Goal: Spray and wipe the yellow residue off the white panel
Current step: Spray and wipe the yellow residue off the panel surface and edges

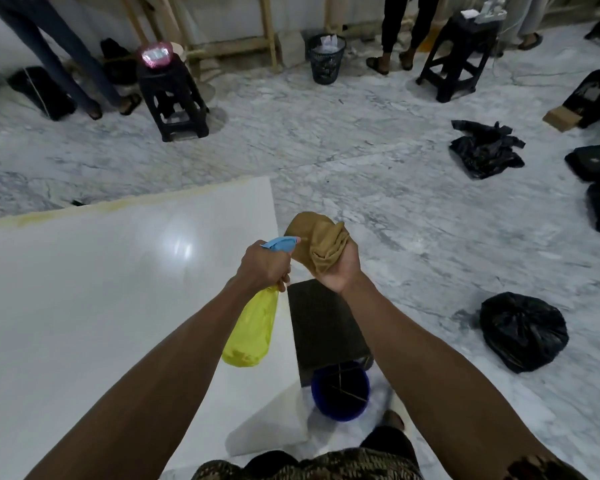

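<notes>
My left hand (262, 268) is clamped on the yellow spray bottle (252, 332), right hand (338, 268) on the soft brown cloth (317, 242). White panel (101, 289) below bottle; yellow residue (118, 204) on its far edge. Panel looks glossy, slippery.

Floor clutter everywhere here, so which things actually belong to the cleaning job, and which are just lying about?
For the job: spray bottle in left hand; brown cloth in right hand; white panel; yellow residue.

Lying about: black bags, stools, wastebasket, blue bucket.

Glossy white panel (84, 289), translucent plastic spray bottle (252, 332), soft cloth (321, 245), veined marble floor (413, 209).
</notes>
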Demonstrator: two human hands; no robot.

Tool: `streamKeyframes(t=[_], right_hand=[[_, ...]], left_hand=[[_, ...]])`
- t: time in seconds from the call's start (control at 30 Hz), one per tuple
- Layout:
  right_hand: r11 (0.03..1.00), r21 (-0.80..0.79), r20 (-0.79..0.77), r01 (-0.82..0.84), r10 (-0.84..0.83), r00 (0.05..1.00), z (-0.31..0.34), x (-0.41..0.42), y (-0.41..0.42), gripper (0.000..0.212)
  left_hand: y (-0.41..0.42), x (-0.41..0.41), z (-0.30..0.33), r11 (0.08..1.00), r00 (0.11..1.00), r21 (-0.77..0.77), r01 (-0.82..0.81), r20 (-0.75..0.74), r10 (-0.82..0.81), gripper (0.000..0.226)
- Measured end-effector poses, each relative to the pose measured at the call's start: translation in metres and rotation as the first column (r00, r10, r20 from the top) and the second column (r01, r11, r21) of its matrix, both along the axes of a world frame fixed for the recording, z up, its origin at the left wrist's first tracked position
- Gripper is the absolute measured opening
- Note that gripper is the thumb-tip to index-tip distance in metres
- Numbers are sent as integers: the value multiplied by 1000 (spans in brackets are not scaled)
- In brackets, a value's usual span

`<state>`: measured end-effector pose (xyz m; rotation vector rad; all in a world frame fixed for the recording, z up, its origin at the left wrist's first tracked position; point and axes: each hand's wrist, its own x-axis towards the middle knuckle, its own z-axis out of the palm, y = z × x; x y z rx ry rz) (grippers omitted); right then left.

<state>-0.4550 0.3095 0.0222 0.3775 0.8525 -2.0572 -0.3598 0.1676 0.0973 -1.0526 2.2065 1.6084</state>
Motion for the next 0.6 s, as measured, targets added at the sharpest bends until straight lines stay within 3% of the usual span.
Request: streamKeyframes(t=[0.13,0.23,0.3,0.37,0.47,0.6], right_hand=[[992,-53,46,-119,121,992,-18,-45,7,69],[980,-4,25,-198,198,980,-32,-77,12,73],[969,92,33,-230,228,973,-38,-94,11,71],[930,276,-24,-241,257,966,-46,-114,3,70],[787,561,-95,-257,369,924,-57,-135,-18,83],[674,720,-217,-164,443,870,-66,-155,-67,81]], left_hand=[[15,-35,-5,982,984,-58,-177,13,178,32],[25,-58,-5,969,969,-26,-246,24,247,54],[28,-71,-7,965,965,-2,-263,13,263,55],[29,-87,-10,957,956,15,-291,-32,291,38],[29,-103,-16,951,949,12,-308,-62,308,35],[10,-110,-43,951,950,4,-308,-45,308,34]])
